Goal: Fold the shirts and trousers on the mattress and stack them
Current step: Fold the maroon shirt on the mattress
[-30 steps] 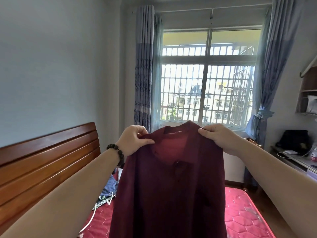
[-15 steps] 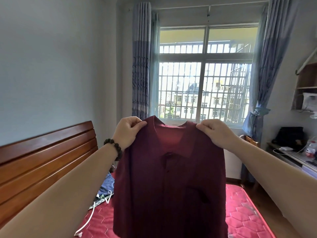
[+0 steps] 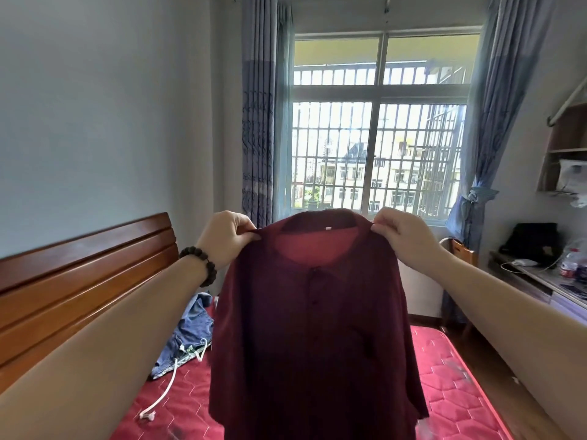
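Maroon shirt point(image 3: 314, 328) hangs above mattress point(image 3: 451, 395) | left hand point(image 3: 227, 238), right hand point(image 3: 405, 238) fingers pinching its shoulders

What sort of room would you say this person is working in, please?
Most likely a bedroom in a flat: a red quilted mattress with a wooden headboard along the left wall, curtains at a barred window, and a cluttered desk on the right.

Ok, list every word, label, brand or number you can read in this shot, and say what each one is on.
No text can be read here.
White tag inside the collar of the maroon shirt, at: too small to read.
Red label on the plastic bottle on the desk: blurred, unreadable.
Buildings outside the window: no signs that can be made out.
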Demonstrator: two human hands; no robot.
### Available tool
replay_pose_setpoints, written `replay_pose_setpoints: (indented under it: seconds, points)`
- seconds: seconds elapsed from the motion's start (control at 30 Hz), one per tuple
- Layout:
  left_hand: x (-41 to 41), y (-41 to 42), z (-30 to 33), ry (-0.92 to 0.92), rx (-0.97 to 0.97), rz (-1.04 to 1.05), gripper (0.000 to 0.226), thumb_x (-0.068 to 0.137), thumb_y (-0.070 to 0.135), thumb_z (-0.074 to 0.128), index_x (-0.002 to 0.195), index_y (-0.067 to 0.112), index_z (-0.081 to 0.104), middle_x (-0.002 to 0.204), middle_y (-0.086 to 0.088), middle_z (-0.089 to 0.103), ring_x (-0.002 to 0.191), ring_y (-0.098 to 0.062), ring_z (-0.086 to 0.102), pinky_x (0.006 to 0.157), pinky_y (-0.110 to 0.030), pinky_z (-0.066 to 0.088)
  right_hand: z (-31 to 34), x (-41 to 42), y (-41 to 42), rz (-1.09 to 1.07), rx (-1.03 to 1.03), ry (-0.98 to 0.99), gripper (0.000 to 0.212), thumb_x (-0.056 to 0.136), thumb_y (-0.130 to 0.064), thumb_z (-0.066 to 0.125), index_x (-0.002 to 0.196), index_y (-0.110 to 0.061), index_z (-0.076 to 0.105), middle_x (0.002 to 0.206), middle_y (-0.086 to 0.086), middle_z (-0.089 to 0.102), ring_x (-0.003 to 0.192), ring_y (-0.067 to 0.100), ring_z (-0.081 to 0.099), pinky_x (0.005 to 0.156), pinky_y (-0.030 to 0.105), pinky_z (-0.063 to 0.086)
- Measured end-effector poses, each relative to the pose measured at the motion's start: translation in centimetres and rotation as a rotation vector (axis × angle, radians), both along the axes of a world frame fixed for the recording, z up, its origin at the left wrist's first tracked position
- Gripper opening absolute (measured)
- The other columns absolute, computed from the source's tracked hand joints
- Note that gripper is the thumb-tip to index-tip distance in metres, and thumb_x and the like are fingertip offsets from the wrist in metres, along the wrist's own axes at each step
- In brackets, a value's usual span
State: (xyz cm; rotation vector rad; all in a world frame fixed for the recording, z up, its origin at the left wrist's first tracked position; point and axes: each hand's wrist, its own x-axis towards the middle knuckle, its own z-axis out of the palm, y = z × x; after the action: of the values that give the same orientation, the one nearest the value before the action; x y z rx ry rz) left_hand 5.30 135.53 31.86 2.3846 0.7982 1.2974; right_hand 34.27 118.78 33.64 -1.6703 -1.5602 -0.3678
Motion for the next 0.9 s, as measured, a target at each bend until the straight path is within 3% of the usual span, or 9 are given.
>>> replay_pose_setpoints:
  seconds: [0.13, 0.27, 0.33, 0.47, 0.6, 0.73, 0.83, 0.9]
  points:
    - [0.1, -0.2, 0.0, -0.076, -0.239, -0.075, 0.008, 0.087, 0.004, 0.066, 0.085, 0.004, 0.073, 0.078, -0.009, 0.072, 0.068, -0.016, 0.065, 0.070, -0.026, 0.054, -1.4, -0.5, 0.9, -0.053, 0.034, 0.170, 0.016, 0.095, -0.021, 0.054, 0.080, -0.022, 0.057, 0.067, -0.010, 0.055, 0.067, 0.001, 0.050, 0.058, 0.008, 0.030]
    - [-0.3, -0.3, -0.1, -0.159, -0.541, -0.155, 0.012, 0.092, 0.001, 0.058, 0.082, 0.002, 0.063, 0.071, -0.011, 0.061, 0.060, -0.016, 0.056, 0.055, -0.020, 0.052, -1.7, -0.3, 0.3, 0.024, -0.074, 0.072, 0.017, 0.090, -0.029, 0.063, 0.074, -0.024, 0.060, 0.055, -0.009, 0.053, 0.052, 0.003, 0.046, 0.054, 0.010, 0.032]
    - [-0.7, -0.1, -0.1, -0.175, -0.612, -0.198, 0.016, 0.094, 0.001, 0.055, 0.080, 0.006, 0.060, 0.068, -0.009, 0.058, 0.061, -0.015, 0.053, 0.057, -0.021, 0.051, -1.4, 0.0, -0.3, 0.110, -0.216, 0.067, 0.017, 0.083, -0.031, 0.072, 0.070, -0.023, 0.063, 0.052, -0.007, 0.051, 0.046, 0.003, 0.041, 0.051, 0.015, 0.033]
    - [-1.0, 0.2, -0.4, -0.166, -0.527, -0.132, 0.022, 0.095, 0.005, 0.054, 0.076, 0.012, 0.061, 0.072, -0.008, 0.054, 0.071, -0.020, 0.050, 0.073, -0.034, 0.045, -1.0, 0.5, -0.9, 0.134, -0.446, 0.023, 0.021, 0.078, -0.025, 0.078, 0.070, -0.010, 0.066, 0.058, -0.005, 0.053, 0.052, 0.002, 0.044, 0.056, 0.020, 0.035]
    - [0.0, -0.4, -0.8, -0.278, -0.468, -0.012, 0.026, 0.094, 0.006, 0.055, 0.071, 0.016, 0.061, 0.070, -0.008, 0.056, 0.066, -0.020, 0.049, 0.067, -0.031, 0.042, -1.8, 0.6, -0.4, -0.050, -0.216, -0.034, 0.016, 0.080, -0.019, 0.075, 0.070, -0.012, 0.064, 0.064, -0.006, 0.056, 0.063, 0.010, 0.050, 0.062, 0.027, 0.031]
    - [1.1, -1.1, -1.3, -0.386, -0.507, 0.091, 0.032, 0.093, 0.000, 0.048, 0.068, 0.018, 0.058, 0.064, -0.003, 0.055, 0.062, -0.018, 0.048, 0.054, -0.025, 0.038, -2.0, -0.3, -0.1, -0.242, -0.094, -0.100, 0.018, 0.083, -0.031, 0.070, 0.074, -0.019, 0.060, 0.064, -0.008, 0.053, 0.072, 0.021, 0.052, 0.065, 0.031, 0.033]
    - [1.6, -1.2, -1.2, -0.361, -0.559, 0.179, 0.025, 0.092, -0.002, 0.042, 0.093, 0.000, 0.067, 0.092, -0.019, 0.066, 0.085, -0.029, 0.057, 0.067, -0.027, 0.042, -1.9, -1.1, 0.1, -0.178, -0.103, -0.060, 0.018, 0.084, -0.024, 0.069, 0.070, -0.017, 0.061, 0.061, -0.005, 0.054, 0.067, 0.019, 0.053, 0.060, 0.030, 0.031]
    - [1.6, -1.0, -1.5, -0.344, -0.560, 0.223, 0.029, 0.092, -0.002, 0.039, 0.106, -0.005, 0.064, 0.098, -0.020, 0.064, 0.092, -0.031, 0.057, 0.071, -0.029, 0.042, -1.8, -1.8, 0.1, -0.056, -0.102, 0.175, 0.020, 0.087, -0.020, 0.066, 0.068, -0.015, 0.061, 0.060, -0.003, 0.054, 0.059, 0.015, 0.049, 0.058, 0.026, 0.033]
